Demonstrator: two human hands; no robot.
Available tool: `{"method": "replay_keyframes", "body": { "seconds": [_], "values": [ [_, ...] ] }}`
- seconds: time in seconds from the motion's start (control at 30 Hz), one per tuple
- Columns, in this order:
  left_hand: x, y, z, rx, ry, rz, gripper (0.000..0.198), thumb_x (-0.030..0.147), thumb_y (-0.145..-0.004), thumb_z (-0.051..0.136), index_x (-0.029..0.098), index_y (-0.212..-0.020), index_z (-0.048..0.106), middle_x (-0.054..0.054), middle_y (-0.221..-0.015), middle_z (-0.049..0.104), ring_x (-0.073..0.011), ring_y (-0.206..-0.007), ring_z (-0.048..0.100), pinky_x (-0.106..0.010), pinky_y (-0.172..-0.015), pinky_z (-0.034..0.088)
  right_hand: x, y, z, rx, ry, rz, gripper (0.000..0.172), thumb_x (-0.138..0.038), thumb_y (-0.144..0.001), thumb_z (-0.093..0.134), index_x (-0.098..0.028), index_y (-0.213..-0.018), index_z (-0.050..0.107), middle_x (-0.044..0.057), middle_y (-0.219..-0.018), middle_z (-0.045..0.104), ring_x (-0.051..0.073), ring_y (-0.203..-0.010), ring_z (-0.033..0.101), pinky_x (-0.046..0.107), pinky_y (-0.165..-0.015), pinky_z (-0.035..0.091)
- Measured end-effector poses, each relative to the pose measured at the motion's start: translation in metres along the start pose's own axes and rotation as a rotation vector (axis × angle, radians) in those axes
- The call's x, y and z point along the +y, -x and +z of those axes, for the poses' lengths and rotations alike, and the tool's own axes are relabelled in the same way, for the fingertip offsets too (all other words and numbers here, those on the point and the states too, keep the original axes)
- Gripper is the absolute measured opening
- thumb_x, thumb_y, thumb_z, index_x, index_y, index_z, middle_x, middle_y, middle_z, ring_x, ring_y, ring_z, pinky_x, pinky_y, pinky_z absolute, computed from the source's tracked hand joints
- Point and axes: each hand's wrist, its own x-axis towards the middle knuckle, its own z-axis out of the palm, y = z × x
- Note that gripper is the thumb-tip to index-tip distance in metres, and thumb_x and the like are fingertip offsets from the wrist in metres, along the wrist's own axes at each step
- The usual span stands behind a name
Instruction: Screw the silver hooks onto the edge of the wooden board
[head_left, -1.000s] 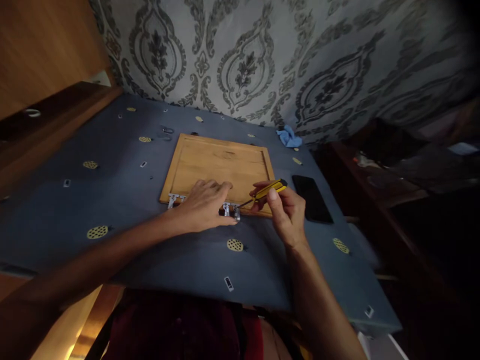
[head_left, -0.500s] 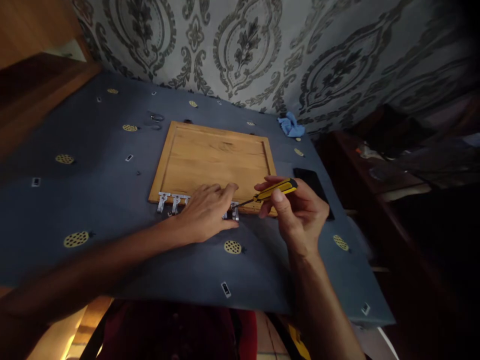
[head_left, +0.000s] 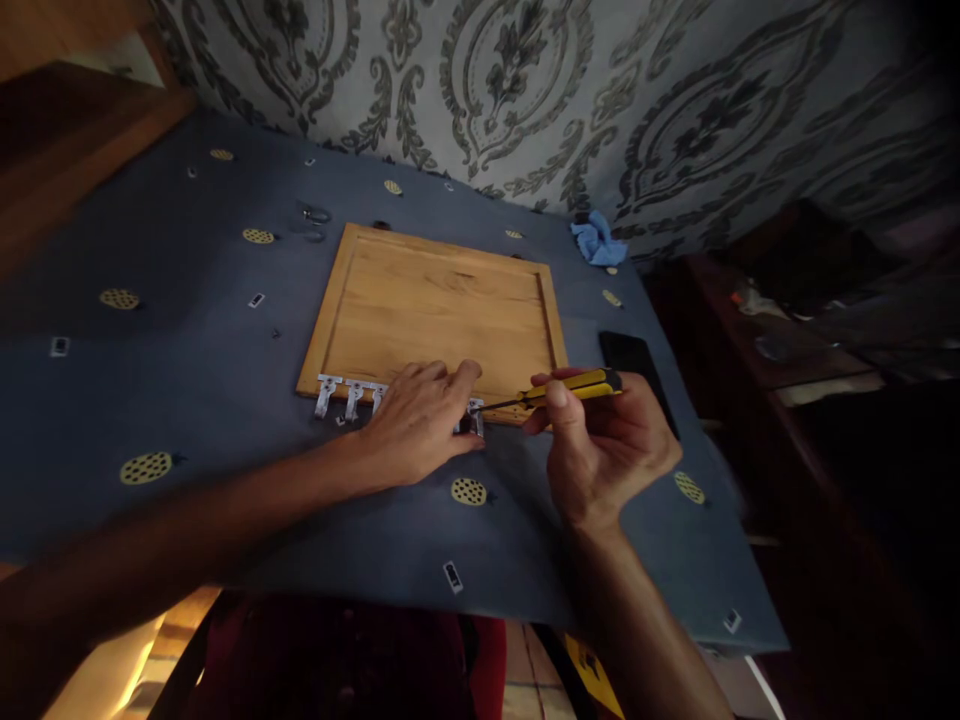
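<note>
A wooden panel point(head_left: 442, 300) with a raised frame lies flat on the cloth-covered table. Several metal hinges point(head_left: 353, 400) sit in a row along its near edge. My left hand point(head_left: 412, 425) lies over that edge, fingers on the wood and thumb low against the rightmost hinge point(head_left: 475, 418), partly covering it. In my right hand point(head_left: 607, 440), a yellow and black screwdriver point(head_left: 574, 387) is pinched between thumb and fingers. Its thin shaft points left, the tip at the rightmost hinge; whether it sits in a screw is too small to tell.
A black phone point(head_left: 634, 360) rests right of the panel, with a crumpled blue cloth point(head_left: 598, 240) behind it. Small metal rings point(head_left: 313, 216) lie at the back left. The patterned curtain point(head_left: 517, 90) hangs along the table's far edge.
The screwdriver handle has swung slightly right and lies flatter, my right hand shifting with it. My left hand keeps its place on the panel edge. The whole view has shifted a little.
</note>
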Motion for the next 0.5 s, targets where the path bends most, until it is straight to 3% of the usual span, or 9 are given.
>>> {"method": "replay_keyframes", "body": {
  "seconds": [0.2, 0.37, 0.5],
  "values": [
    [0.001, 0.002, 0.0, 0.01, -0.003, 0.007, 0.051, 0.036, -0.087, 0.075, 0.018, -0.125, 0.047, -0.012, -0.115, 0.069, -0.0321, -0.116, 0.06, -0.046, -0.097, 0.045, -0.001, 0.002, 0.005, 0.046, 0.03, 0.019, 0.029, -0.048, -0.089, 0.073, -0.022, -0.083, 0.061, -0.001, -0.077, 0.07, 0.011, -0.044, 0.059, 0.024, -0.039, 0.049],
    [0.004, 0.002, -0.001, -0.007, -0.043, 0.017, 0.059, 0.041, -0.082, 0.08, 0.017, -0.126, 0.048, -0.013, -0.122, 0.066, -0.0327, -0.115, 0.059, -0.045, -0.097, 0.043, 0.001, -0.004, 0.002, -0.021, -0.061, 0.035, 0.029, -0.048, -0.088, 0.074, -0.022, -0.084, 0.062, -0.001, -0.076, 0.068, 0.011, -0.047, 0.061, 0.025, -0.042, 0.051],
    [0.004, 0.002, -0.001, -0.014, -0.053, 0.0, 0.061, 0.04, -0.083, 0.079, 0.015, -0.129, 0.047, -0.012, -0.117, 0.068, -0.0323, -0.114, 0.059, -0.044, -0.096, 0.042, 0.002, -0.008, -0.005, -0.107, -0.107, 0.038, 0.026, -0.048, -0.091, 0.07, -0.022, -0.091, 0.066, 0.001, -0.085, 0.071, 0.012, -0.052, 0.064, 0.025, -0.046, 0.053]
  ]
}}
